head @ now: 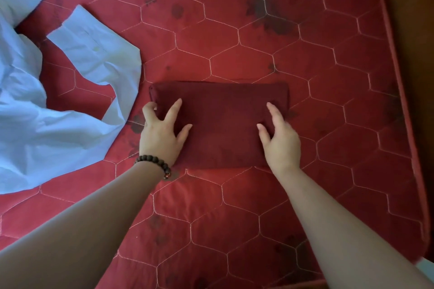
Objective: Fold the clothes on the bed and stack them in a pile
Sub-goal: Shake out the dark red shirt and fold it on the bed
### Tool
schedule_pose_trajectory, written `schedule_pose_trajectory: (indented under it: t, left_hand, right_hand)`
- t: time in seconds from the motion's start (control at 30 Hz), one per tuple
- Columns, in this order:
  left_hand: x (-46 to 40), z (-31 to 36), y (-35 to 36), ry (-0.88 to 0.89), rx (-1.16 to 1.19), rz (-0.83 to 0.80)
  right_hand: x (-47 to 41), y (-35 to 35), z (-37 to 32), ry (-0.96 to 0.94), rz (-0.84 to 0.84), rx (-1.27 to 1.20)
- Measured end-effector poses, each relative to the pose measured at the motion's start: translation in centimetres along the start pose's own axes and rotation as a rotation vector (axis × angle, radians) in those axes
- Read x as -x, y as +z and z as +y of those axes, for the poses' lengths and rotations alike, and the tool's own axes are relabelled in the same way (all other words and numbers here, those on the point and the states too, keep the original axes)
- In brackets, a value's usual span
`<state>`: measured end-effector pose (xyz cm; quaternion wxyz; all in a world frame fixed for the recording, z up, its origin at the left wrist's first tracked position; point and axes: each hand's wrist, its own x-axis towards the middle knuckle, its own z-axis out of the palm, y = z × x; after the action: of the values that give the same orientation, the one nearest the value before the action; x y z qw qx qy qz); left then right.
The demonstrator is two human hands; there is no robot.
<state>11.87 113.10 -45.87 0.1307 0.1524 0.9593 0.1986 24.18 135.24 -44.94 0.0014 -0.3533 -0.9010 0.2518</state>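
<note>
Both hands rest on the folded maroon garment (220, 122) at centre of the red quilted mattress (305, 58): my left hand (162, 131) (beaded bracelet (153, 163) on its wrist) spreads loose fingers over its 9 o'clock edge, my right hand (281, 138) lies flat toward 3 o'clock, neither gripping. Crumpled pale blue clothes (58, 101) lie at 9–10 o'clock, apart.
</note>
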Motion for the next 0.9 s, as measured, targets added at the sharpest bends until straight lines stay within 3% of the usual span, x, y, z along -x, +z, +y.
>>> schedule_pose_trajectory:
  t: [0.17,0.57,0.77,0.9]
  left_hand:
    - [1.0,2.7,0.8,0.073,-0.04,-0.066]
    - [4.7,17.6,7.2,0.398,-0.238,-0.393]
    - [7.3,20.7,9.9,0.507,-0.252,-0.432]
    - [7.7,20.2,10.1,0.551,-0.309,-0.351]
  right_hand:
    - [0.3,-1.9,3.0,0.012,-0.063,0.14]
    - [7.7,-8.9,18.0,0.38,0.037,0.31]
    - [10.2,-10.7,22.8,0.472,0.02,0.341]
    - [10.9,-10.6,23.1,0.477,0.051,0.346]
